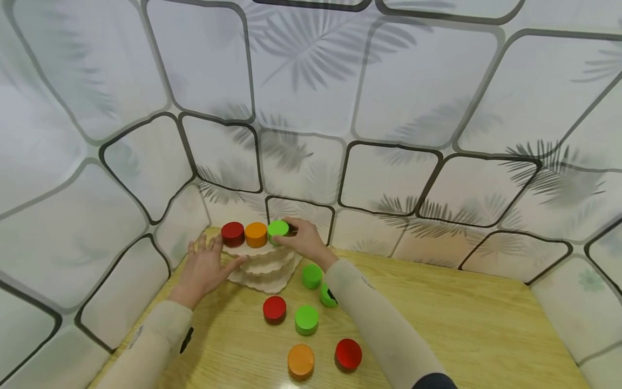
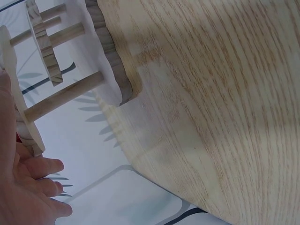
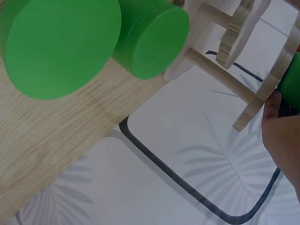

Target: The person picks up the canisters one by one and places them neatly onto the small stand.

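Observation:
A tiered wooden stand (image 1: 267,281) with scalloped shelves on dowel posts (image 2: 65,96) stands near the wall corner. Along its top shelf a red round block (image 1: 233,234), an orange round block (image 1: 256,234) and a green round block (image 1: 278,232) sit in a row. My right hand (image 1: 306,239) pinches that green block at the row's right end; part of this grip shows at the edge of the right wrist view. Spread beside the top shelf's left side, my left hand (image 1: 203,271) has fingers extended near the red block and its thumb against the shelf's front edge.
On the wooden table (image 1: 461,319) lie several more round blocks: green (image 1: 306,320), red (image 1: 275,309), orange (image 1: 301,361) and another red one (image 1: 348,354). My right forearm partly covers a green block (image 1: 328,296). Patterned walls (image 1: 389,178) rise behind and left.

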Demonstrator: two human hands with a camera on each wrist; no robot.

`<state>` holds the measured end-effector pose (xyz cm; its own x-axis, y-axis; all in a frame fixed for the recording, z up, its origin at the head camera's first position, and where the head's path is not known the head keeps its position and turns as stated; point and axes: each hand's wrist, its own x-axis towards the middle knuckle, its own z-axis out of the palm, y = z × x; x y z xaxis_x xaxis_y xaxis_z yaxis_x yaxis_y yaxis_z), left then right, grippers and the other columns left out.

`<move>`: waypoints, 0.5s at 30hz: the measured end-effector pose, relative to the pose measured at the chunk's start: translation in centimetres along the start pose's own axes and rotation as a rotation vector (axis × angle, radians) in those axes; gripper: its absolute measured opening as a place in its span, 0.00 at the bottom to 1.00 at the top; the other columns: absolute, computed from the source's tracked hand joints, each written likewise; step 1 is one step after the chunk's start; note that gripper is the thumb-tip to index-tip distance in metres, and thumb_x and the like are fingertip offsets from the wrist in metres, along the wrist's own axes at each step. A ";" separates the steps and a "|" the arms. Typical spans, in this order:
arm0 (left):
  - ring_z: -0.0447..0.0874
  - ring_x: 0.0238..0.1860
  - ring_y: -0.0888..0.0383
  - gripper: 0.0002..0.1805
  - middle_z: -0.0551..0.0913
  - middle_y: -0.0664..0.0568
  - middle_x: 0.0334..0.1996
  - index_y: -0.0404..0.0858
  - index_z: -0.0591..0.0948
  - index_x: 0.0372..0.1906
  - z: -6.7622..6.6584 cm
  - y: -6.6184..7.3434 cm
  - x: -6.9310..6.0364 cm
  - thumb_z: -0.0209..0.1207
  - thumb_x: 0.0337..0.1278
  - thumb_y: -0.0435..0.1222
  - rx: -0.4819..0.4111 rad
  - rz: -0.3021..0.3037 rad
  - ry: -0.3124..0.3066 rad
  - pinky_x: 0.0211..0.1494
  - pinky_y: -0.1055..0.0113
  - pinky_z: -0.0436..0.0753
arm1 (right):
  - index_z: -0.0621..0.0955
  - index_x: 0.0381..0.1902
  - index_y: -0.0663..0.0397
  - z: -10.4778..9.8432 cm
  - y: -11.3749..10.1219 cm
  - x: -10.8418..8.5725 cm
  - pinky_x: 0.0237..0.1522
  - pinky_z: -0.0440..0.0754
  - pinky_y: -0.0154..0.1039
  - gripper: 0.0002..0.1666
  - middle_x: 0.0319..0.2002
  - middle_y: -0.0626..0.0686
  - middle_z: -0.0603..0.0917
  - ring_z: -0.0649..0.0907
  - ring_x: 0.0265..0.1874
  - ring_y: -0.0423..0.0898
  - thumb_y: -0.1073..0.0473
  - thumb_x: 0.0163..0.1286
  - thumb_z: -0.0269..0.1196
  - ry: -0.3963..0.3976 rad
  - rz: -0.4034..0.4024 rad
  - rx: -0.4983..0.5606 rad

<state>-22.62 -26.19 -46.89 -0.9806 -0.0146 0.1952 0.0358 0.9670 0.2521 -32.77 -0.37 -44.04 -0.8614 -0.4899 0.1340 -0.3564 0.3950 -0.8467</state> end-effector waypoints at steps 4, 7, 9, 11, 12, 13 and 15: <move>0.53 0.79 0.21 0.57 0.68 0.22 0.73 0.22 0.60 0.79 0.0 0.0 0.0 0.53 0.71 0.68 -0.005 -0.002 -0.001 0.79 0.25 0.49 | 0.76 0.74 0.58 0.1 0.2 0.1 0.54 0.88 0.40 0.38 0.63 0.59 0.85 0.87 0.54 0.53 0.52 0.70 0.72 -0.001 0.002 -0.008; 0.53 0.79 0.21 0.57 0.68 0.22 0.74 0.22 0.59 0.79 0.0 -0.1 -0.1 0.53 0.71 0.68 -0.009 -0.007 -0.007 0.79 0.25 0.48 | 0.76 0.74 0.58 0.2 0.2 0.1 0.55 0.87 0.41 0.38 0.63 0.58 0.85 0.87 0.54 0.52 0.51 0.70 0.72 0.003 0.008 -0.021; 0.53 0.79 0.21 0.57 0.67 0.22 0.74 0.22 0.59 0.80 0.0 -0.1 -0.1 0.52 0.71 0.68 -0.008 -0.010 -0.013 0.79 0.25 0.49 | 0.77 0.73 0.57 0.2 0.3 0.1 0.55 0.87 0.40 0.38 0.62 0.57 0.85 0.87 0.53 0.50 0.50 0.70 0.72 0.005 0.011 -0.030; 0.53 0.79 0.21 0.57 0.67 0.22 0.74 0.23 0.58 0.80 0.0 -0.1 -0.1 0.51 0.71 0.69 0.001 -0.013 -0.017 0.79 0.25 0.49 | 0.77 0.73 0.57 0.1 0.3 0.1 0.55 0.87 0.40 0.38 0.62 0.57 0.85 0.87 0.53 0.50 0.50 0.70 0.72 0.004 0.013 -0.032; 0.53 0.79 0.21 0.57 0.67 0.23 0.74 0.23 0.58 0.80 -0.1 0.0 -0.1 0.50 0.71 0.70 0.008 -0.014 -0.019 0.79 0.24 0.49 | 0.77 0.73 0.56 0.1 0.3 0.1 0.55 0.87 0.40 0.38 0.62 0.57 0.85 0.87 0.53 0.50 0.49 0.70 0.72 0.003 0.013 -0.033; 0.53 0.79 0.21 0.58 0.67 0.23 0.74 0.24 0.58 0.81 -0.1 0.0 -0.1 0.49 0.71 0.70 0.014 -0.014 -0.020 0.79 0.24 0.49 | 0.77 0.73 0.57 0.1 0.2 0.1 0.55 0.87 0.41 0.38 0.62 0.57 0.85 0.87 0.54 0.50 0.49 0.70 0.72 0.001 0.013 -0.033; 0.53 0.79 0.20 0.57 0.67 0.23 0.74 0.25 0.57 0.81 -0.2 0.1 -0.1 0.48 0.72 0.71 0.031 -0.015 -0.018 0.78 0.24 0.49 | 0.76 0.74 0.57 0.0 0.1 0.0 0.57 0.87 0.43 0.38 0.64 0.58 0.85 0.87 0.55 0.52 0.49 0.71 0.71 -0.004 0.015 -0.031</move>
<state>-22.51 -26.18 -46.72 -0.9843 -0.0245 0.1747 0.0158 0.9741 0.2254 -32.82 -0.26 -44.15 -0.8655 -0.4865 0.1194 -0.3546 0.4267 -0.8320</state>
